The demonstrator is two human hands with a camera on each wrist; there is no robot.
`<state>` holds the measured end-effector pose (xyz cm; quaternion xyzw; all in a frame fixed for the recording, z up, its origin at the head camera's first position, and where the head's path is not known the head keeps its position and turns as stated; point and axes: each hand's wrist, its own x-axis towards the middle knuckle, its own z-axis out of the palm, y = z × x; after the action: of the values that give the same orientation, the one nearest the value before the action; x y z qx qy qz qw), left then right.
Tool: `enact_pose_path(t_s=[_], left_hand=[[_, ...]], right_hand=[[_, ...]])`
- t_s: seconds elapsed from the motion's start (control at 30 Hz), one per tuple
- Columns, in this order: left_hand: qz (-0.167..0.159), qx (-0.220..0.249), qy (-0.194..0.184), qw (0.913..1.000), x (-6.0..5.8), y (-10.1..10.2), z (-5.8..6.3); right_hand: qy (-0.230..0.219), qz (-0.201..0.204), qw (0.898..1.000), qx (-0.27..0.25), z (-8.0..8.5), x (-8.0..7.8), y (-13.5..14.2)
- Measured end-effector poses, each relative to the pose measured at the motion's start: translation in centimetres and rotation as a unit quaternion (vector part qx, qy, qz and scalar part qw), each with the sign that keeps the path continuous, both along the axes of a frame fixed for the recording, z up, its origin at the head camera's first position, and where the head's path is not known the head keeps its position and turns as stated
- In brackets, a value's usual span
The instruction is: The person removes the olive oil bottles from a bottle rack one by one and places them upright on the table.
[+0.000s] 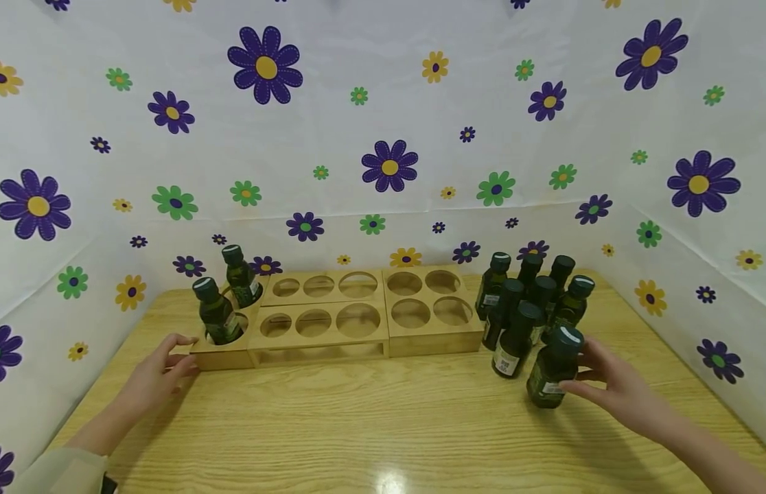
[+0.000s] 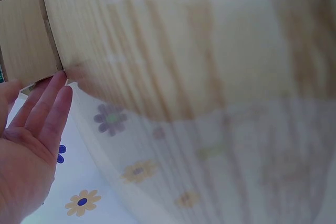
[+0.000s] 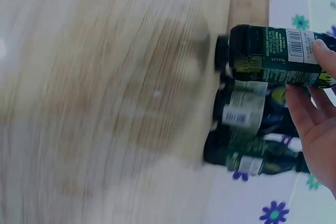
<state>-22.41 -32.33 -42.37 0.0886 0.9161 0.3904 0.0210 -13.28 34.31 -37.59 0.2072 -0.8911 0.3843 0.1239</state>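
Note:
In the head view my right hand [image 1: 624, 391] holds a dark green glass bottle [image 1: 552, 370] upright at the front right, thumb on one side and fingers on the other. The right wrist view shows the bottle's barcode label [image 3: 294, 51] close up, its base further from the tabletop than those of the bottles behind. My left hand [image 1: 151, 381] touches the front left corner of a wooden rack [image 1: 222, 360]. Its fingers [image 2: 44, 106] lie nearly straight against the rack's end. Two similar bottles, a front one [image 1: 217, 315] and a back one [image 1: 241, 278], stand in the rack's left holes.
Several dark bottles [image 1: 509, 343] stand close together right of the rack, just behind the held one. Round holes of different sizes run along the rack's stepped middle section [image 1: 321, 309] and its right block [image 1: 441, 343]. Flower-printed white cloth [image 1: 333, 123] encloses the wooden table [image 1: 333, 425].

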Motion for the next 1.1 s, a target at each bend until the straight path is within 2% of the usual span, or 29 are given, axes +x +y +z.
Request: enact_pose_path(t_s=[0.2, 0.6, 0.93, 1.1], left_hand=[[-0.003, -0.004, 0.005, 1.0000, 0.0, -0.1, 0.0], [-0.001, 0.000, 0.005, 1.0000, -0.1, -0.2, -0.2], [0.001, -0.001, 0.009, 1.0000, -0.2, 0.0, -0.1], [0.003, -0.001, 0.004, 1.0000, -0.1, 0.0, 0.0]], right_hand=[[-0.006, -0.027, 1.000, 0.015, -0.3, -1.3, 1.3], [-0.034, -0.020, 0.999, -0.009, -1.0, -3.5, 2.0], [-0.026, -0.025, 0.999, -0.026, -1.4, -3.8, 1.8], [-0.004, -0.051, 0.998, -0.031, -1.2, -3.5, 2.1]])
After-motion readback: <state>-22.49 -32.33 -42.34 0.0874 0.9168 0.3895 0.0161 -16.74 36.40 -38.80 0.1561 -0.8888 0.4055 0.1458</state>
